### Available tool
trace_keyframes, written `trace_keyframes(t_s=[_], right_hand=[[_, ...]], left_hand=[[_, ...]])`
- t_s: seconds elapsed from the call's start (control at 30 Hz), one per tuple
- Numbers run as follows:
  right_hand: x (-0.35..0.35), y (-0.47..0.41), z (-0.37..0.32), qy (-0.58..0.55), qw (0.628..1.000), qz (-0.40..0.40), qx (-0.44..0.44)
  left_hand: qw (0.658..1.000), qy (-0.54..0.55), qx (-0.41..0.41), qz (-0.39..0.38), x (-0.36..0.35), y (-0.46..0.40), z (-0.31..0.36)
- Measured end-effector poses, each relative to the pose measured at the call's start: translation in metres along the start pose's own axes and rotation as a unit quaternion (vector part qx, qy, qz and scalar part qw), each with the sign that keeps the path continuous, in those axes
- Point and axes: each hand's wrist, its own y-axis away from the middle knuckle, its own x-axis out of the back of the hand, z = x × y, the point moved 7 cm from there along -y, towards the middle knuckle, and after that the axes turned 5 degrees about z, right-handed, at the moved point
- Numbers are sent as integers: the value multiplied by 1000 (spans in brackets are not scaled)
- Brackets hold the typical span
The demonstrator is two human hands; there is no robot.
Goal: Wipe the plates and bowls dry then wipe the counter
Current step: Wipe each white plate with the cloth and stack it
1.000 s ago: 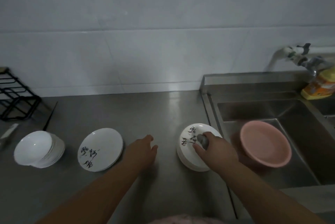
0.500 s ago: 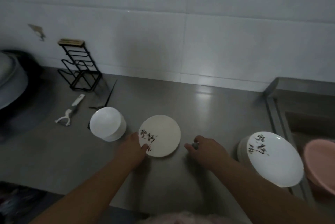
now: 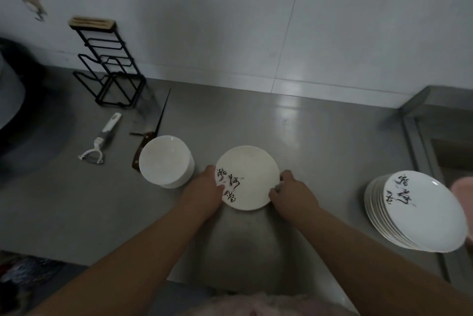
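Note:
A white plate [image 3: 252, 174] with black brush writing lies on the steel counter [image 3: 320, 141] in front of me. My left hand [image 3: 204, 190] holds its left rim, thumb on top over the writing. At the plate's right rim my right hand [image 3: 291, 194] has its fingers curled round the edge. To the left stands a stack of white bowls [image 3: 163, 159]. At the right, by the sink, sits a tilted stack of several matching plates [image 3: 422, 210]. I cannot make out a cloth in either hand.
A white peeler [image 3: 99, 144] and a dark-handled knife [image 3: 146, 141] lie behind the bowls. A black wire rack [image 3: 107, 67] stands against the tiled wall. A pink basin [image 3: 462, 187] shows at the right edge, and the sink rim [image 3: 422, 141] too.
My view swung left from the sink. My right hand left the plate stack and came to the single plate's right rim. My left hand took hold of its left rim.

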Motion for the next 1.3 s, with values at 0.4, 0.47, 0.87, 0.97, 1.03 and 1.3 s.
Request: trace_keyframes(t_s=[0.4, 0.47, 0.87, 0.97, 1.03, 1.3], right_hand=[[39, 52, 30, -168, 976, 134, -27], [43, 71, 47, -176, 972, 155, -30], [16, 156, 189, -131, 978, 76, -143], [14, 160, 205, -124, 980, 63, -140], [13, 159, 211, -122, 983, 55, -128], [10, 154, 223, -118, 989, 34, -88]], left_hand=[[989, 135, -44, 45, 11, 32, 33], [986, 146, -66, 40, 4, 48, 45], [985, 96, -102, -103, -117, 131, 97], [988, 85, -83, -99, -134, 140, 103], [990, 82, -69, -96, -142, 145, 103], [995, 65, -58, -54, -151, 156, 99]])
